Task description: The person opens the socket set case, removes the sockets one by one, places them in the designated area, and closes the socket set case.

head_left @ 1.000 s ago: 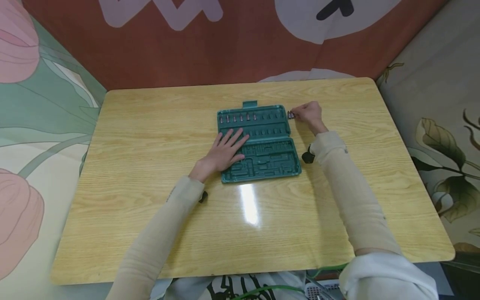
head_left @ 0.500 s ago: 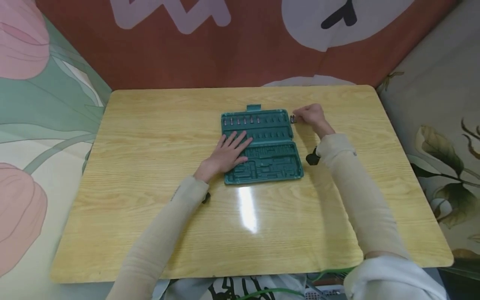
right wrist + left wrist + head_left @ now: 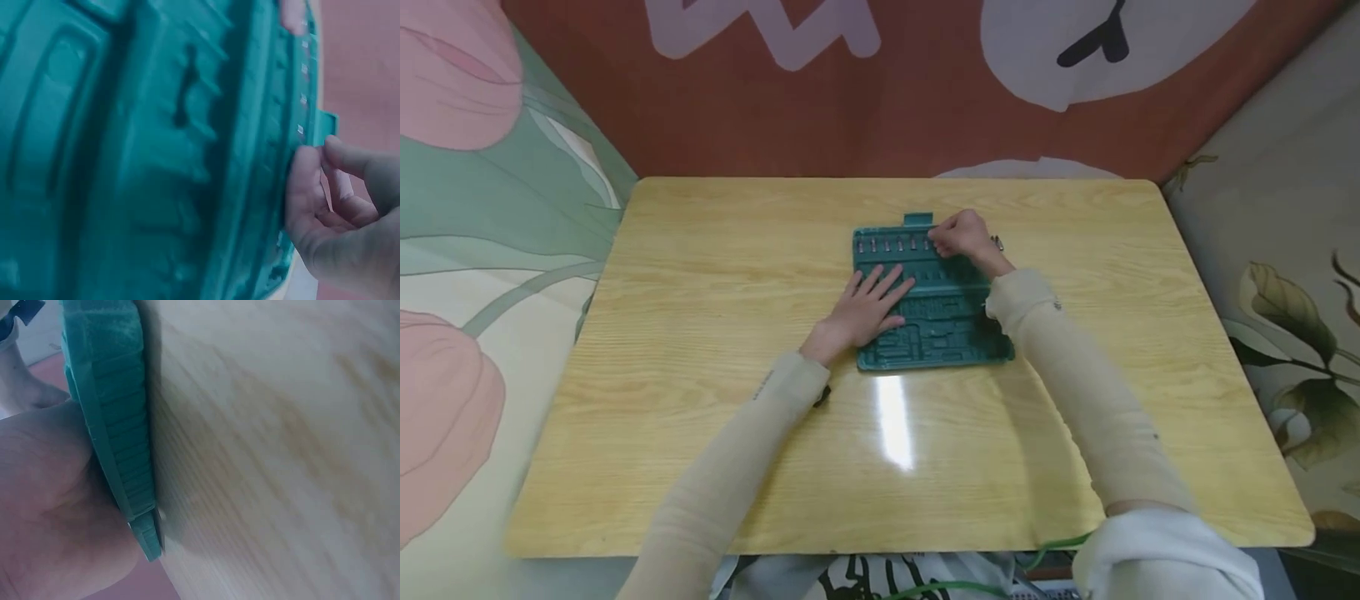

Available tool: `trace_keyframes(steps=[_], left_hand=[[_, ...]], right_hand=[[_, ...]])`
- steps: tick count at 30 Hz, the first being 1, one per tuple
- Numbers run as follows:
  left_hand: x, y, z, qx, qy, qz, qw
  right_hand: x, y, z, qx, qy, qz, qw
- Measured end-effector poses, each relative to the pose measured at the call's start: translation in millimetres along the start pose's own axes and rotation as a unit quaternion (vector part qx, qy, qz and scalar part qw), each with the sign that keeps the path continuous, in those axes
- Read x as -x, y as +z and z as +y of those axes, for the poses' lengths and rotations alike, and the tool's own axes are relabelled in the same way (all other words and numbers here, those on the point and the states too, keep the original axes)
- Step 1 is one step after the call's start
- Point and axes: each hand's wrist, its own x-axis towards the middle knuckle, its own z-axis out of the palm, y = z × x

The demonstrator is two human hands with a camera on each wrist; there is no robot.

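Note:
An open green plastic tool case (image 3: 940, 357) lies on the table, its moulded slots facing up. Small metal bits (image 3: 887, 245) stand in a row along the left part of its far half. My left hand (image 3: 859, 317) rests on the case's left side with fingers spread. At the right end of that row, my right hand (image 3: 962, 235) pinches a small metal bit, mostly hidden by the fingers. The right wrist view shows thumb and forefinger of the right hand (image 3: 350, 219) together beside the slots. More small bits (image 3: 997, 242) lie just right of the case, partly behind the right wrist.
The case sits on a wooden table (image 3: 737, 275) against a reddish wall covering (image 3: 760, 125). Its latch tab (image 3: 918, 219) sticks out at the far edge. Green cable (image 3: 1063, 543) runs by the table's near edge.
My right hand has moved left from the loose bits beside the case to the row of slots, carrying a small bit. The left hand has stayed on the case.

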Motion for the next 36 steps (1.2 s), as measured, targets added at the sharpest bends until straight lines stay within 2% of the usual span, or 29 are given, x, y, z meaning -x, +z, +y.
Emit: trace_keyframes(steps=[5,10,18,23,29,36], left_hand=[[-2.1,2.2,5.1,0.0,0.003,0.004,1.0],[-1.1,3.1,6.8,0.006,0.004,-0.001,1.0],[1.6,-1.2,7.2,-0.004,0.007,0.011,0.9999],[1.3,-1.0,4.7,-0.002,0.003,0.007,1.0],[1.2,-1.1,1.9,-0.003,-0.001,0.006,1.0],[-0.2,-0.9,2.4,-0.002,-0.008,-0.005,1.0]], right_hand=[[-2.9,6.7,8.6,0.032,0.003,0.026,0.999],[-4.8,8.5,10.9,0.027,-0.005,0.027,0.999],[-4.4,12.1,5.4,0.035,-0.008,0.038,0.999],[-3.3,12.5,1.9,0.039,0.0,0.028,0.999],[-8.4,12.3,2.0,0.004,0.014,0.016,1.0],[-13.1,11.8,3.2,-0.009,0.025,0.001,1.0]])
